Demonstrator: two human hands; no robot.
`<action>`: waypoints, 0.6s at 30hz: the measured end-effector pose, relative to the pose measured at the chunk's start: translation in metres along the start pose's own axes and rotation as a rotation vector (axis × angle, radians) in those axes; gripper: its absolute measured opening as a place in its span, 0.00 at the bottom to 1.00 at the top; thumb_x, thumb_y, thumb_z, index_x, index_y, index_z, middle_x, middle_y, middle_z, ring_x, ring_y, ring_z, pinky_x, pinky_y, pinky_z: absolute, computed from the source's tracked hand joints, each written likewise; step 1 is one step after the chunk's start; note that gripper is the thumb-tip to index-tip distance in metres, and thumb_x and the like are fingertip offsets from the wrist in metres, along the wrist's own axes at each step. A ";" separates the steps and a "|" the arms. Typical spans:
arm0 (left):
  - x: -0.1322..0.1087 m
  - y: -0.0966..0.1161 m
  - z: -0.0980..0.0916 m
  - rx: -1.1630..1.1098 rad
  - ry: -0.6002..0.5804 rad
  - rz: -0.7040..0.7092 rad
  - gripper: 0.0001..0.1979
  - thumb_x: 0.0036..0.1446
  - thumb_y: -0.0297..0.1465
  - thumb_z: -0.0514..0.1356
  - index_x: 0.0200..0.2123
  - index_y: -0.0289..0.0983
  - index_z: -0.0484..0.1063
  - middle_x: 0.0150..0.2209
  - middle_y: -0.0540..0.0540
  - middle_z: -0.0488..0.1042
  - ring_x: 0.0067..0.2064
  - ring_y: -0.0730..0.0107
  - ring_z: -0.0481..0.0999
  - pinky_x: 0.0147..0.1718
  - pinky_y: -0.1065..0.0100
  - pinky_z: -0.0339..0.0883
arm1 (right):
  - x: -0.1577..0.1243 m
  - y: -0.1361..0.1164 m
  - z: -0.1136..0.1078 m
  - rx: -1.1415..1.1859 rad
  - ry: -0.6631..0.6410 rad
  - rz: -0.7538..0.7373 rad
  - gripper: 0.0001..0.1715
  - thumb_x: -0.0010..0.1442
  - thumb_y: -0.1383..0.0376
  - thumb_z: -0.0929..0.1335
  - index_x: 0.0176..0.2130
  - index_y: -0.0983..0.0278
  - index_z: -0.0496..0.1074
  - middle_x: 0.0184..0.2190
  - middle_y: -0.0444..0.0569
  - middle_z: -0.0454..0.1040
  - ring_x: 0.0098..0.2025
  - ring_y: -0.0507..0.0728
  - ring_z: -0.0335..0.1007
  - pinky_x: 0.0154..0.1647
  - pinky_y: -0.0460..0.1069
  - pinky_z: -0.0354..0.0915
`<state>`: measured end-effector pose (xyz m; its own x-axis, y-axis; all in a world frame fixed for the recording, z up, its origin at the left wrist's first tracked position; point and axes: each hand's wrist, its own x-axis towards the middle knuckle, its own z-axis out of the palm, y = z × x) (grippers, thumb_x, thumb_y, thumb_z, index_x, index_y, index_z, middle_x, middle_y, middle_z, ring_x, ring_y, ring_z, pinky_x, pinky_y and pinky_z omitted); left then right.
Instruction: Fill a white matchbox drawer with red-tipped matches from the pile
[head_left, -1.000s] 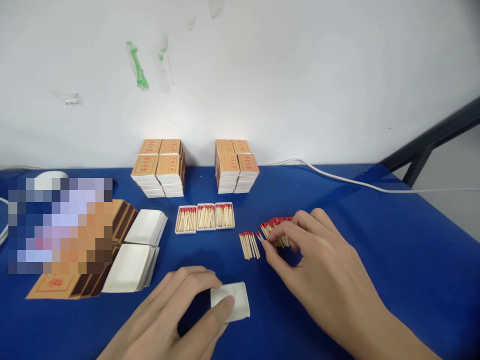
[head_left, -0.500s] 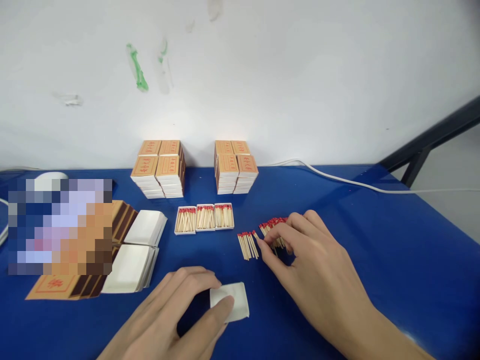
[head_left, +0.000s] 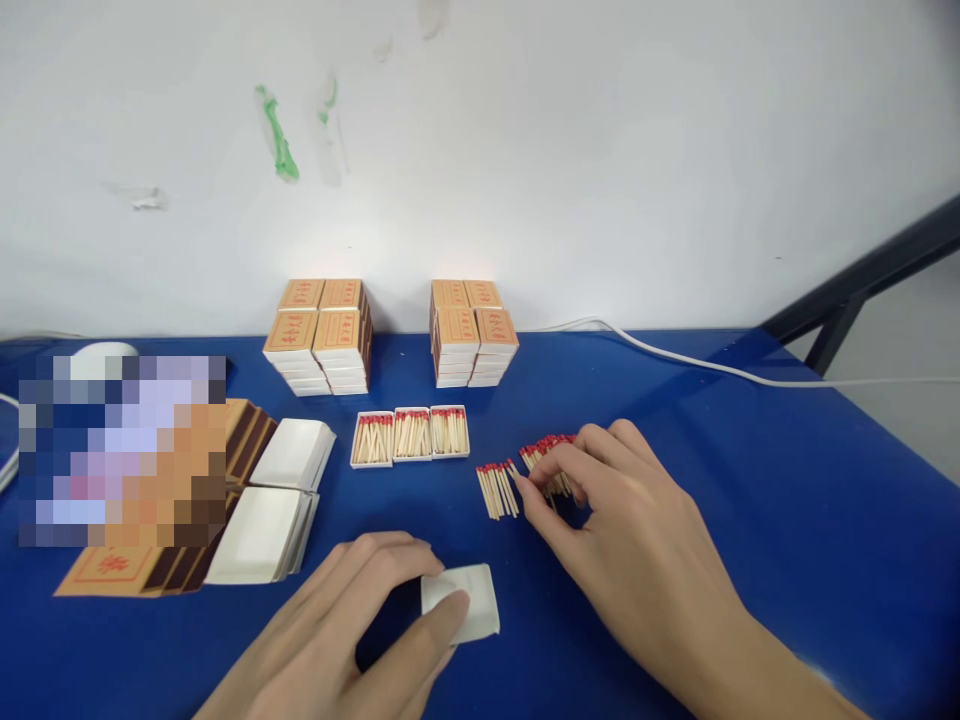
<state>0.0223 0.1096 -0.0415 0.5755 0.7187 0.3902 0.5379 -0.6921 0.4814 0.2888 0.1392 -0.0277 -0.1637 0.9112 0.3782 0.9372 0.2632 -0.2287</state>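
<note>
My left hand (head_left: 367, 620) is closed on a small white tray (head_left: 480, 605), its thumb lying over the tray. To the right, my right hand (head_left: 637, 520) has thumb and index finger pinched at a match beside a short row of matches (head_left: 495, 492). Its other fingers curl over a larger heap of red-headed matches (head_left: 544, 450) and partly hide it. Three white trays filled with matches (head_left: 412, 435) stand side by side beyond my hands.
Two blocks of stacked matchboxes (head_left: 316, 340) (head_left: 474, 335) stand near the wall. At left are stacked white trays (head_left: 259, 530), flat orange-brown sleeves (head_left: 112, 570) and a blurred-out patch. A white cable (head_left: 675, 362) runs along the back right of the blue table (head_left: 787, 480).
</note>
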 end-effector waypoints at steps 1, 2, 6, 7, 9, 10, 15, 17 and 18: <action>-0.002 -0.001 0.000 0.028 -0.033 0.019 0.19 0.75 0.24 0.55 0.58 0.48 0.79 0.51 0.47 0.81 0.51 0.69 0.85 0.51 0.73 0.82 | 0.000 0.000 0.001 -0.001 0.001 0.001 0.12 0.67 0.67 0.75 0.31 0.61 0.72 0.32 0.47 0.72 0.39 0.61 0.64 0.35 0.56 0.66; -0.004 -0.002 0.000 0.053 -0.060 0.031 0.19 0.75 0.24 0.55 0.59 0.48 0.79 0.52 0.46 0.80 0.52 0.69 0.85 0.52 0.72 0.82 | 0.000 -0.001 0.001 -0.002 0.000 0.002 0.12 0.67 0.67 0.75 0.31 0.61 0.72 0.32 0.47 0.73 0.39 0.61 0.64 0.35 0.56 0.66; -0.010 -0.004 0.002 0.044 -0.084 0.002 0.20 0.75 0.25 0.54 0.61 0.50 0.77 0.54 0.46 0.79 0.53 0.68 0.85 0.53 0.72 0.82 | 0.000 -0.001 0.001 -0.008 -0.002 0.006 0.12 0.67 0.67 0.75 0.32 0.60 0.72 0.32 0.47 0.73 0.40 0.61 0.65 0.34 0.56 0.65; -0.010 -0.003 0.002 0.034 -0.088 -0.011 0.20 0.75 0.25 0.54 0.61 0.50 0.77 0.54 0.46 0.79 0.53 0.69 0.85 0.52 0.73 0.82 | 0.000 -0.001 0.001 -0.012 -0.001 0.008 0.12 0.67 0.67 0.75 0.33 0.60 0.71 0.32 0.46 0.73 0.39 0.61 0.65 0.34 0.56 0.64; -0.009 -0.003 0.003 0.019 -0.096 -0.015 0.21 0.76 0.25 0.54 0.62 0.51 0.76 0.54 0.46 0.80 0.53 0.69 0.85 0.51 0.74 0.82 | 0.000 0.000 0.000 -0.014 -0.003 0.015 0.12 0.66 0.67 0.75 0.33 0.60 0.71 0.32 0.46 0.73 0.39 0.61 0.65 0.34 0.56 0.63; -0.008 -0.002 0.003 0.016 -0.094 -0.015 0.21 0.76 0.25 0.54 0.62 0.51 0.76 0.53 0.46 0.80 0.53 0.69 0.85 0.51 0.74 0.82 | 0.000 0.000 -0.001 -0.012 -0.005 0.020 0.12 0.66 0.67 0.76 0.33 0.59 0.72 0.32 0.46 0.73 0.39 0.61 0.65 0.34 0.56 0.63; -0.005 -0.001 0.000 0.041 -0.061 -0.003 0.19 0.74 0.25 0.56 0.59 0.51 0.78 0.51 0.47 0.80 0.52 0.68 0.85 0.53 0.71 0.82 | 0.001 0.003 -0.002 0.003 -0.016 0.026 0.10 0.67 0.67 0.75 0.34 0.58 0.73 0.33 0.46 0.74 0.40 0.62 0.66 0.35 0.56 0.63; -0.005 0.000 0.000 0.056 -0.059 0.008 0.20 0.74 0.24 0.55 0.60 0.50 0.78 0.51 0.47 0.80 0.52 0.68 0.85 0.53 0.71 0.82 | 0.000 0.004 -0.002 0.009 -0.020 0.019 0.09 0.68 0.67 0.74 0.35 0.59 0.74 0.33 0.45 0.74 0.40 0.61 0.66 0.36 0.56 0.64; -0.006 0.000 0.000 0.062 -0.056 0.009 0.21 0.74 0.24 0.54 0.60 0.50 0.77 0.51 0.47 0.80 0.52 0.69 0.85 0.53 0.71 0.82 | 0.000 0.004 -0.002 0.011 -0.020 0.016 0.09 0.68 0.67 0.74 0.35 0.59 0.74 0.33 0.45 0.74 0.39 0.61 0.65 0.36 0.56 0.64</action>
<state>0.0187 0.1057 -0.0436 0.6133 0.7086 0.3489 0.5686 -0.7027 0.4277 0.2929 0.1396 -0.0266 -0.1550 0.9213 0.3566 0.9363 0.2522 -0.2446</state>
